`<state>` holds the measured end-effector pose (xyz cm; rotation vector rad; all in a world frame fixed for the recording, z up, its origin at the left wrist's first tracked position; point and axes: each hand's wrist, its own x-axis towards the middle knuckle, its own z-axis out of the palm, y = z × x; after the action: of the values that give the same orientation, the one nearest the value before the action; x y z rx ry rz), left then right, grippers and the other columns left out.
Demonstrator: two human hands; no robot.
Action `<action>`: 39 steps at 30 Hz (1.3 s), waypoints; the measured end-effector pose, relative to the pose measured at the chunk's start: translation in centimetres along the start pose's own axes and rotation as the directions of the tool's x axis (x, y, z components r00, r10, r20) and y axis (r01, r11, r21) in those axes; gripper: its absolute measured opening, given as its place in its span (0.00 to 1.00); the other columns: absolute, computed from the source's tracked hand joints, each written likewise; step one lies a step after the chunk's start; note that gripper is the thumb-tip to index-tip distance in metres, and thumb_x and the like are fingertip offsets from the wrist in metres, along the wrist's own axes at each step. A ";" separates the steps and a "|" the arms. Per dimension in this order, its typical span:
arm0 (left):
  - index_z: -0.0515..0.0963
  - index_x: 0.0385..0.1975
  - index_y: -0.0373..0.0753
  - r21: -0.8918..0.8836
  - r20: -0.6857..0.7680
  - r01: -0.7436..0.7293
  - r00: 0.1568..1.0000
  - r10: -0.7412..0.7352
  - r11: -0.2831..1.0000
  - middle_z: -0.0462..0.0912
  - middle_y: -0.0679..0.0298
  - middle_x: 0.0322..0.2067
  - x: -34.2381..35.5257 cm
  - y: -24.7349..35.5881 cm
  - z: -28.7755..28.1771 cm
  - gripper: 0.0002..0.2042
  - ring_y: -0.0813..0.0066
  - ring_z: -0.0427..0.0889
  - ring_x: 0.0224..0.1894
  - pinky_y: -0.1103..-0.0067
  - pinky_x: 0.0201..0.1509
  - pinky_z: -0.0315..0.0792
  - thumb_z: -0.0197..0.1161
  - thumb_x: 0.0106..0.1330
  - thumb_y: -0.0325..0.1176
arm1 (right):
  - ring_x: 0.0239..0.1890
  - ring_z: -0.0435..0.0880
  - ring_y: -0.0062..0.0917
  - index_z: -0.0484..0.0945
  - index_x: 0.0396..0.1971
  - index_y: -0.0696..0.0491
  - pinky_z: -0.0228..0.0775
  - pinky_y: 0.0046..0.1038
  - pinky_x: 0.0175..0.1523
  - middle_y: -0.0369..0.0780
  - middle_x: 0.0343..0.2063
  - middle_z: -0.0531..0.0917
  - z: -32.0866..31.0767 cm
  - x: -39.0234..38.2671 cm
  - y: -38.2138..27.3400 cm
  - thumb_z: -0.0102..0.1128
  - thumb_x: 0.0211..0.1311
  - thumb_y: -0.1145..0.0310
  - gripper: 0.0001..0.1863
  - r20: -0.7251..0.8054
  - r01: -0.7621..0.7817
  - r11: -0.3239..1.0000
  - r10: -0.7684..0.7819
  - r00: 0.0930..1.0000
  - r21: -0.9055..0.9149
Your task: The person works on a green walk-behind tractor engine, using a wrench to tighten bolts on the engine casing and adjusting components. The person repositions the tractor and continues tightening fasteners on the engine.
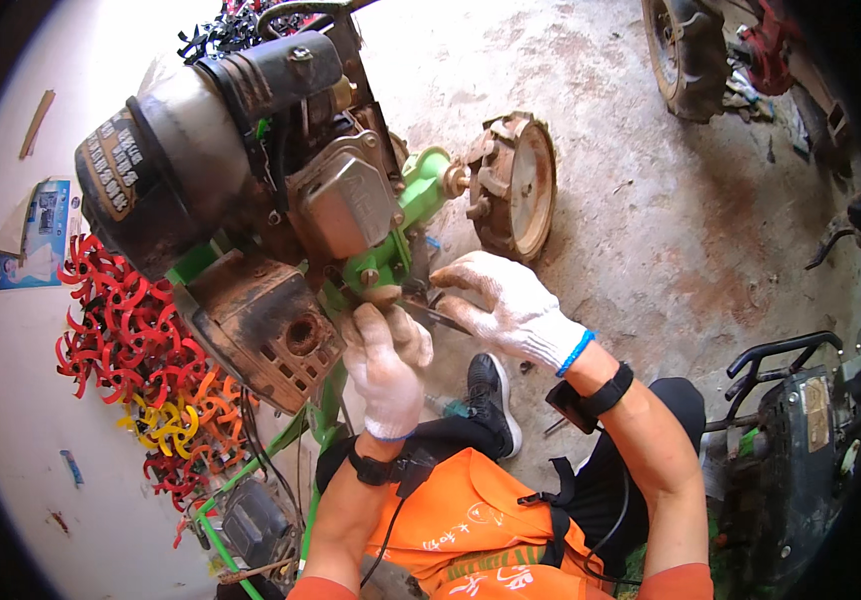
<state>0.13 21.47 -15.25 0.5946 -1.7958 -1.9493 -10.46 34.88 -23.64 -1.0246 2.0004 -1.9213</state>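
Observation:
A small engine-driven tiller [344,200] with a green frame stands before me, tipped toward the left. My left hand [384,370], in a white work glove, has its fingers curled up against the underside of the green mount [380,265]; what they pinch is hidden. From the right comes my right hand [515,310], also gloved, closed around a slim dark metal bar, perhaps a wrench [442,318]. The bar's far end reaches to the left fingers, under the mount. Just above the hands, a green axle housing [426,186] leads to a lugged wheel [518,188].
A sooty, rusty muffler cover [262,325] sits close to my left hand. Red, orange and yellow curved blades [130,325] are piled against the wall on the left. Another machine [790,450] stands at my right. A tyred wheel [685,50] is at the far right.

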 end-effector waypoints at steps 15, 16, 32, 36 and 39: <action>0.79 0.52 0.41 0.058 -0.270 0.141 0.955 -0.121 0.988 0.64 0.76 0.23 0.0 2.2 -0.5 0.12 0.85 0.56 0.17 0.82 0.20 0.57 0.56 0.89 0.44 | 0.50 0.90 0.45 0.88 0.53 0.55 0.83 0.41 0.56 0.46 0.47 0.89 -0.1 1.2 -0.3 0.72 0.70 0.64 0.17 0.005 0.041 0.999 -0.041 0.999 0.016; 0.79 0.50 0.40 0.048 -0.238 0.076 0.969 -0.063 0.996 0.62 0.76 0.22 0.1 2.1 -0.6 0.12 0.85 0.55 0.17 0.82 0.20 0.56 0.57 0.89 0.43 | 0.49 0.89 0.45 0.87 0.53 0.54 0.82 0.42 0.55 0.46 0.46 0.89 0.0 1.3 -0.2 0.72 0.70 0.62 0.17 -0.006 0.048 0.999 -0.048 0.999 0.021; 0.80 0.59 0.39 -0.126 -0.074 0.101 0.991 -0.111 0.987 0.64 0.76 0.26 0.4 1.3 -1.8 0.17 0.86 0.53 0.19 0.81 0.23 0.52 0.59 0.88 0.46 | 0.48 0.90 0.45 0.88 0.53 0.53 0.83 0.42 0.54 0.46 0.45 0.89 1.0 1.5 0.2 0.70 0.71 0.62 0.16 0.034 0.035 0.999 -0.036 0.999 0.021; 0.80 0.55 0.40 -0.064 -0.131 0.144 0.980 -0.151 0.988 0.65 0.76 0.26 0.3 1.3 -2.7 0.15 0.85 0.54 0.20 0.81 0.24 0.53 0.61 0.87 0.46 | 0.48 0.90 0.45 0.88 0.52 0.52 0.83 0.42 0.54 0.45 0.45 0.89 1.2 1.7 0.6 0.70 0.71 0.62 0.15 0.015 0.043 0.999 -0.043 0.999 0.030; 0.80 0.48 0.42 -0.117 -0.083 0.197 0.975 -0.207 0.973 0.68 0.76 0.27 -0.2 2.5 -3.6 0.11 0.85 0.55 0.21 0.82 0.24 0.56 0.64 0.85 0.43 | 0.49 0.90 0.44 0.88 0.53 0.53 0.83 0.41 0.56 0.45 0.46 0.90 0.9 1.9 0.9 0.72 0.70 0.63 0.16 0.026 0.029 0.999 -0.029 0.999 0.032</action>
<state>2.41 18.44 -13.07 0.8470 -1.6143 -2.0972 -11.68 33.02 -23.99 -1.0713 1.9459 -1.9370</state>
